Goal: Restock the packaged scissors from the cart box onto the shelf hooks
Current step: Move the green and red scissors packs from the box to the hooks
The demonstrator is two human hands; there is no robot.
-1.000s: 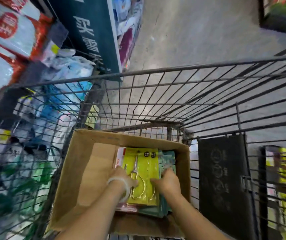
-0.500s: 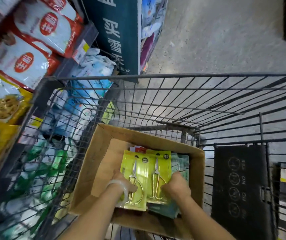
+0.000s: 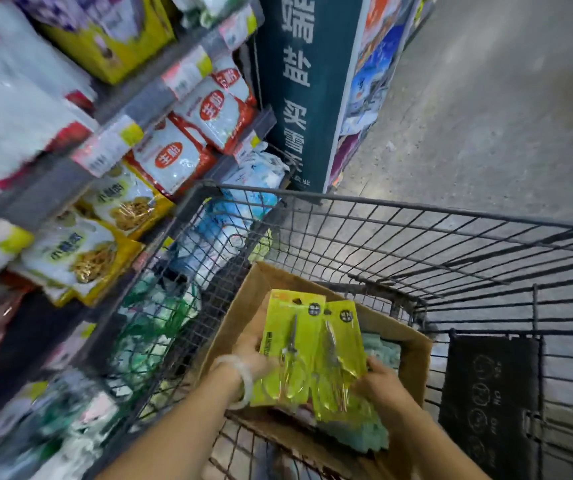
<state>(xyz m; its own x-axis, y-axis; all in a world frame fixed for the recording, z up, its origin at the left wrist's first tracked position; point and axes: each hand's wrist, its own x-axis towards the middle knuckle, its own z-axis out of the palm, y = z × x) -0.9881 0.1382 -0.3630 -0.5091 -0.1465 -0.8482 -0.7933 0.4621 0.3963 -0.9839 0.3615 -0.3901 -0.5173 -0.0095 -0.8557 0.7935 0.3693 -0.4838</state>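
Low in the centre of the frame, two yellow-green scissor packs are held fanned between both hands: the left hand, with a pale band at the wrist, is curled round the left edge of the nearer pack, while the right hand is closed on the lower right corner of the other. The packs are raised just above the open cardboard box, which sits in the wire cart at the lower middle of the frame; a stack of teal packets is seen lying in the box beneath them. To the left of the frame, shelves of bagged goods are seen, much blurred, and a dark sign panel stands at the upper centre. No display hooks can be made out anywhere. The task is therefore judged to be at an early stage: packs have been gathered from the box, but none is seen hung, and carrying them to the hooks and threading them on is all left to be done.
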